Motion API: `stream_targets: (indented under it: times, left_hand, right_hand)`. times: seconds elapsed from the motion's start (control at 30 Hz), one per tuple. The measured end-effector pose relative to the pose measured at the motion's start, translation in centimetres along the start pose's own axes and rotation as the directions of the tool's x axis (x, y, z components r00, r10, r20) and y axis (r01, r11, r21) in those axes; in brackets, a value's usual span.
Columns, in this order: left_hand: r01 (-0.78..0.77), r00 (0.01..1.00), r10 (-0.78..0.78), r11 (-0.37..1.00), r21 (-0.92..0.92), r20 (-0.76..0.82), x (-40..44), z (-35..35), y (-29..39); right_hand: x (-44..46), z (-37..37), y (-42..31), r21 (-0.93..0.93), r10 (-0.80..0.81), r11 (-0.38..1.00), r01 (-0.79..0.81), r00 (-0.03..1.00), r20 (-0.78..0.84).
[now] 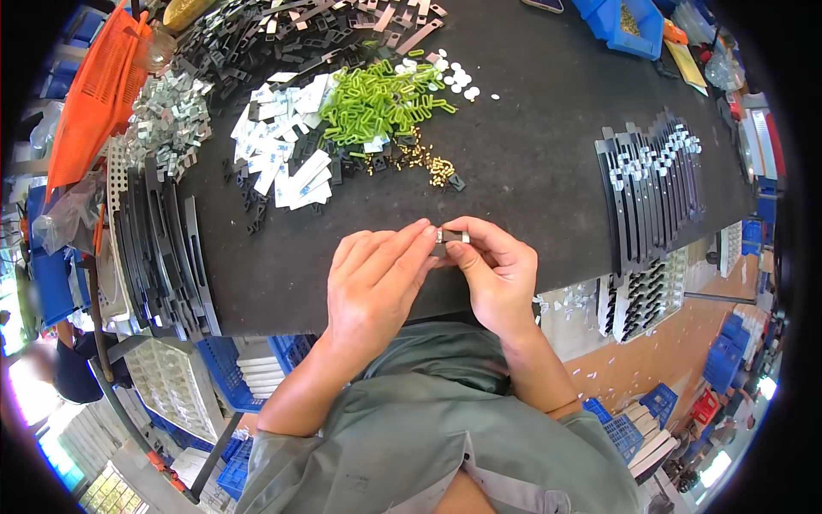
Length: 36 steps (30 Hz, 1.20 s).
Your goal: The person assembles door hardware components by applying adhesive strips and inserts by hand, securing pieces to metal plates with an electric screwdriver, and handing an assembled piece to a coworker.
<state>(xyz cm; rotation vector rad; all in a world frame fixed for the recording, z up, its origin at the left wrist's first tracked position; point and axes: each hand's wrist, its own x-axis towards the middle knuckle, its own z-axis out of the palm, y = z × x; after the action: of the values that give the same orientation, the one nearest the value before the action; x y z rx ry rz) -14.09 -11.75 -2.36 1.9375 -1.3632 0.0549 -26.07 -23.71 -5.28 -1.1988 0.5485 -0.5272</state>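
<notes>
Dark piece (454, 237) with silvery ends sits near the middle of the frame, over the black table (531, 154), between the fingertips of both hands. The left hand (374, 278) grasps its left end; the right hand (501, 278) pinches its right end. Its long axis runs roughly left to right; which end is the front, I cannot tell.

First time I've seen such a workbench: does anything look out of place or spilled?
Yes: white scraps litter the floor at right, below the table, as if dropped. One white disc lies apart from the other discs. The part between left hand and right hand is too small to judge.
</notes>
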Motion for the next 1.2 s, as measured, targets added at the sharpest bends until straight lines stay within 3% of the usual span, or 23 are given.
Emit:
stream_targets:
  times: [0.27,0.47,0.6,0.73,0.87,0.93,0.97,1.2]
  left_hand:
    - [-0.048,0.999,0.048,0.999,0.014,0.026,-0.4,-0.2,-0.4]
    - [-0.015,0.999,0.016,0.999,0.032,-0.038,-0.8,0.7,-0.2]
    - [0.005,0.999,-0.006,1.000,0.013,0.053,-0.2,-0.5,0.7]
    - [0.081,0.989,-0.071,0.994,-0.075,0.133,0.2,-1.4,0.5]
    - [0.068,0.984,-0.059,0.996,-0.050,0.165,0.5,-2.0,1.3]
    - [0.361,0.910,-0.314,0.921,-0.146,0.271,0.7,-2.4,1.5]
    - [0.198,0.950,-0.157,0.971,-0.133,0.268,0.8,-2.4,1.1]
    - [0.100,0.980,-0.081,0.990,-0.100,0.180,0.1,-1.1,0.6]
  right_hand:
    - [-0.1,0.0,-0.3,-0.060,-0.020,0.998,0.021,1.000,0.016]
    - [0.0,-0.3,-0.5,-0.158,-0.043,0.986,0.051,0.998,0.052]
    - [0.0,-0.2,-0.1,-0.246,-0.171,0.951,0.186,0.982,0.082]
    - [-0.1,0.0,-0.3,-0.234,-0.137,0.960,0.155,0.986,0.091]
    - [-0.4,-0.5,0.2,-0.235,-0.105,0.964,0.127,0.989,0.105]
    - [-0.2,-0.6,0.0,-0.217,-0.106,0.968,0.128,0.989,0.107]
    - [-0.2,-0.5,-0.3,-0.262,-0.142,0.950,0.168,0.983,0.116]
    - [-0.4,-0.6,0.0,-0.251,-0.114,0.958,0.141,0.986,0.121]
